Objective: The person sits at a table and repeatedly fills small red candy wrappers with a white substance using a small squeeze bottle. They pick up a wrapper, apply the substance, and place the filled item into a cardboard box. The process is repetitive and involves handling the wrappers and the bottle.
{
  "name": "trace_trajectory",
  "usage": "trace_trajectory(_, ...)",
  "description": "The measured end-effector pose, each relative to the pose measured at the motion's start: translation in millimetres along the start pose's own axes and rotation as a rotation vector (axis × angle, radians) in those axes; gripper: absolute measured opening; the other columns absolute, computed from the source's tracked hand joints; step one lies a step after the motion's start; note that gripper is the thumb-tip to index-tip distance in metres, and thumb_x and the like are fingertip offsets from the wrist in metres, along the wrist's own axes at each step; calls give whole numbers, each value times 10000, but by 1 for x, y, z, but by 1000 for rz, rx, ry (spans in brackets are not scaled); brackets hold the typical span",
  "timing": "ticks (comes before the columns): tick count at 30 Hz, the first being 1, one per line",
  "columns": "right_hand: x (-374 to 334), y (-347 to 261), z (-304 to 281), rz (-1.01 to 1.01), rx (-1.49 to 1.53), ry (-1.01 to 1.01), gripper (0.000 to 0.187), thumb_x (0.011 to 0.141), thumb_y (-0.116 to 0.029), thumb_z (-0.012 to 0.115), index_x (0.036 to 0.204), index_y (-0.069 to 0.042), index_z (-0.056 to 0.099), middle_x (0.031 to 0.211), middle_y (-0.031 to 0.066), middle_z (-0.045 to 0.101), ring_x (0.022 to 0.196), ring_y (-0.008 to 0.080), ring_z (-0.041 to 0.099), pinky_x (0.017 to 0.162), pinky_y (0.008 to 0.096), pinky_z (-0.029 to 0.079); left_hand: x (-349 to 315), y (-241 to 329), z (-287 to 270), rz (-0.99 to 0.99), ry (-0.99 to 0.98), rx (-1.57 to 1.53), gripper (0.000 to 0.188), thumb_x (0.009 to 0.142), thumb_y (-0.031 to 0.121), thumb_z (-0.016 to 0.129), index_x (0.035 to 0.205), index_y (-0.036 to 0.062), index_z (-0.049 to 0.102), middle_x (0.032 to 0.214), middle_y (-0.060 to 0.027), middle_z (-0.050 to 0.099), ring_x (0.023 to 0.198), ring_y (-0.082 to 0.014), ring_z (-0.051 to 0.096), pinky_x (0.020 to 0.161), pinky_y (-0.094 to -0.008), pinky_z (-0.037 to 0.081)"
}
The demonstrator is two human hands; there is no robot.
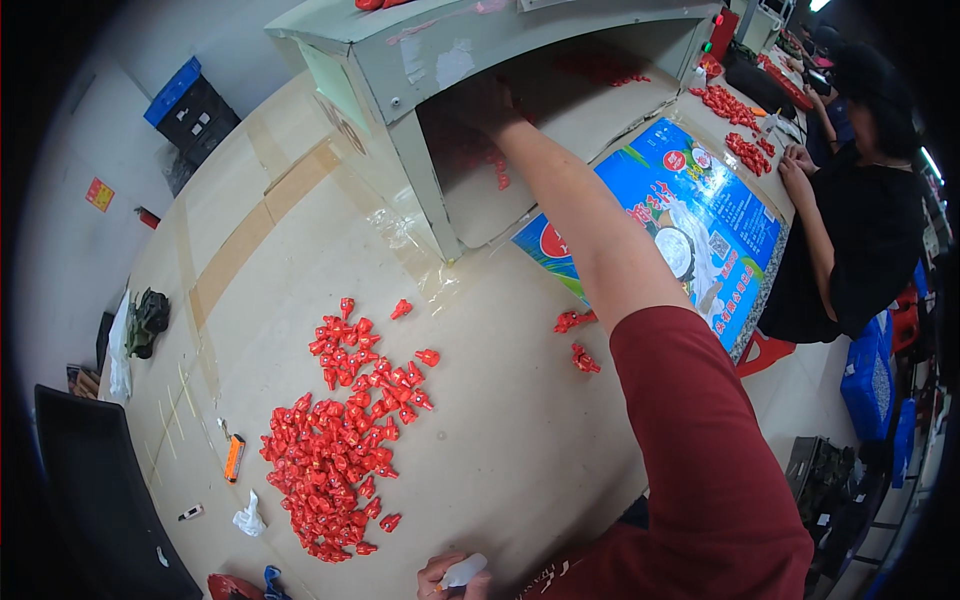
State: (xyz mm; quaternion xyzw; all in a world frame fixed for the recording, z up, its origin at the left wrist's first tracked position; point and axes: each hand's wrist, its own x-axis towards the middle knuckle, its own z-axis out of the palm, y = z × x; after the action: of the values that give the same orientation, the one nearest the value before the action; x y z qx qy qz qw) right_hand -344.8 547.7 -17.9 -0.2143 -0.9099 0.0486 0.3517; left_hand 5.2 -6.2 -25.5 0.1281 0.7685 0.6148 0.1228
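My right arm, in a maroon sleeve, stretches across the table into the shadowed opening of a grey box-like housing (400, 75). My right hand (488, 105) is dim in there, and its fingers do not show clearly. Small red plastic parts lie on the housing's floor near it. At the lower edge my left hand (440, 576) is closed round a small whitish translucent plastic piece (464, 570), perhaps a little bottle. Left of centre a big heap of red plastic parts (325, 465) covers the table, with loose ones around it. Two more red parts (584, 359) lie beside my right forearm.
A blue printed sheet (735, 215) lies right of the housing. Beyond it a person in black (860, 220) sits near more red parts (725, 105). On the left are an orange cutter (234, 458), crumpled white tissue (249, 514) and a black chair back (100, 490).
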Motion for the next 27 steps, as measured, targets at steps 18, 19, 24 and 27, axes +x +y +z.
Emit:
trace_trajectory(18, -27, 3, -83, 458, 1027, -238, 193, 856, -229, 634, 937, -57, 670, 819, 119, 668, 714, 194, 648, 613, 319, 521, 6, 16, 13, -89, 37, -179, 283, 814, -36, 606, 1052, -5, 457, 869, -114, 590, 577, -108, 573, 462, -211, 467)
trace_trajectory(19, -38, 4, -98, 576, 1148, -355, 173, 855, -217, 647, 931, -63, 661, 786, 94, 653, 680, 158, 625, 569, 290, 500, 8, 16, 10, -111, 30, -170, 278, 811, -48, 611, 1047, -9, 469, 842, -101, 595, 588, -104, 572, 484, -209, 471)
trace_trajectory(24, -155, -87, -198, 560, 1317, -605, 136, 892, -222, 626, 938, -97, 604, 741, 10, 587, 546, 64, 515, 386, 177, 319, 10, 12, 6, -156, 43, -218, 272, 834, -24, 583, 1075, -1, 460, 819, -74, 603, 569, -97, 572, 443, -202, 443)
trace_trajectory(27, -241, -142, -219, 295, 1118, -815, 124, 875, -210, 635, 893, -101, 578, 742, 0, 566, 577, 88, 534, 452, 231, 414, 8, 21, 3, -149, 91, -339, 230, 836, -16, 627, 1006, 12, 476, 788, -48, 601, 565, -67, 564, 463, -194, 448)
